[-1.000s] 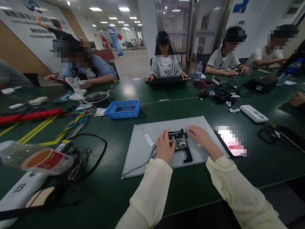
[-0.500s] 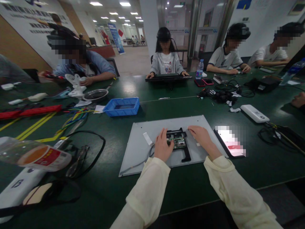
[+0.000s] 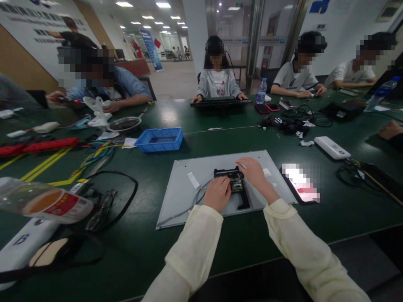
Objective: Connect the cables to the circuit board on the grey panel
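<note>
L hand (image 3: 218,193): rests on the grey panel (image 3: 182,188), fingers curled, tips touching the L edge of the circuit board (image 3: 236,183). Pressing, not clasping; holds nothing.
R hand (image 3: 254,173): lies over the board's R/far side, fingers bent down onto it. Whether it pinches sth small underneath: can't tell, fingertips hidden.
Board pos: green PCB in a black bracket (image 3: 243,201), abt mid-panel, slightly toward the R half; bracket's black leg runs from the board toward the panel's near edge.
Key relation: board sits betw both hands, L hand on its L, R hand on its far-R. Bracket long axis runs near–far. Both hands in contact, so neither is nearer.
Panel pos: flat on the green table (image 3: 258,239), near the near edge in front of the person, long side L–R.
Cable (image 3: 189,209): grey, runs from the board area across the panel to its near-L corner.
Tape strip (image 3: 193,180): white, on the panel L of the board.
Phone (image 3: 300,184): just beside the panel's R edge, screen lit.
Blue tray (image 3: 159,140): beyond the panel's far-L corner, well apart.
Others: several people seated at the table's far edge, hands on their own items.
</note>
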Motion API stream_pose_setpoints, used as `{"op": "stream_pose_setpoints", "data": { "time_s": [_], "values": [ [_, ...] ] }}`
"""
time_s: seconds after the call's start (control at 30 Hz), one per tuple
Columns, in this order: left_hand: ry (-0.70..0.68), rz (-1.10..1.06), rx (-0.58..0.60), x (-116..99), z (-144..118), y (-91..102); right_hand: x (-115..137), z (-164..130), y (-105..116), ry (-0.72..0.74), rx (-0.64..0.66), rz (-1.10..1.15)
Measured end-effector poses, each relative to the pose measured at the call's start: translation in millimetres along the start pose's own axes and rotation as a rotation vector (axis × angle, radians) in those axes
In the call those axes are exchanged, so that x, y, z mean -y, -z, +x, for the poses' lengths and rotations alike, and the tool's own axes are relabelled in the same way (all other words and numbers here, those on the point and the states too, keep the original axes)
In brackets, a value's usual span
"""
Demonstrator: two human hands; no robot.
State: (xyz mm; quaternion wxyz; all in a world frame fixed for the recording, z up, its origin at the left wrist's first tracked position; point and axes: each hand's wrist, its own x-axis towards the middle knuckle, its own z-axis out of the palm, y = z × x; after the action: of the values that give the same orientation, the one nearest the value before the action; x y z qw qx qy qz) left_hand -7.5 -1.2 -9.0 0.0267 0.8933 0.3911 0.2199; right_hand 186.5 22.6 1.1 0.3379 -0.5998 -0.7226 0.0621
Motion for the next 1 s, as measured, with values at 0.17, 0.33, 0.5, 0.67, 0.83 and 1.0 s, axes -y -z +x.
{"op": "stream_pose_setpoints", "data": {
  "time_s": [0.17, 0.33, 0.5, 0.67, 0.83, 1.0],
  "values": [
    [-0.002, -0.004, -0.001, 0.1, 0.6, 0.1, 30.8, 25.4, -26.6, 0.04, 0.084, -0.04],
    [0.015, -0.005, 0.017, -1.2, 0.3, 2.0, 38.0, 29.5, -45.9, 0.018, 0.204, -0.07],
    [0.026, 0.006, 0.02, -2.3, 0.8, 3.3, 32.8, 24.6, -49.3, 0.005, 0.206, -0.065],
    [0.024, 0.009, 0.022, -2.7, 1.2, 4.0, 28.2, 23.5, -49.3, 0.041, 0.225, -0.025],
    [0.02, 0.001, 0.016, -2.6, 1.8, 3.2, 30.0, 22.0, -43.7, 0.097, 0.241, 0.005],
    [0.02, -0.015, 0.005, -1.4, 1.6, 1.6, 31.3, 18.8, -28.3, 0.113, 0.177, 0.04]
  ]
}}
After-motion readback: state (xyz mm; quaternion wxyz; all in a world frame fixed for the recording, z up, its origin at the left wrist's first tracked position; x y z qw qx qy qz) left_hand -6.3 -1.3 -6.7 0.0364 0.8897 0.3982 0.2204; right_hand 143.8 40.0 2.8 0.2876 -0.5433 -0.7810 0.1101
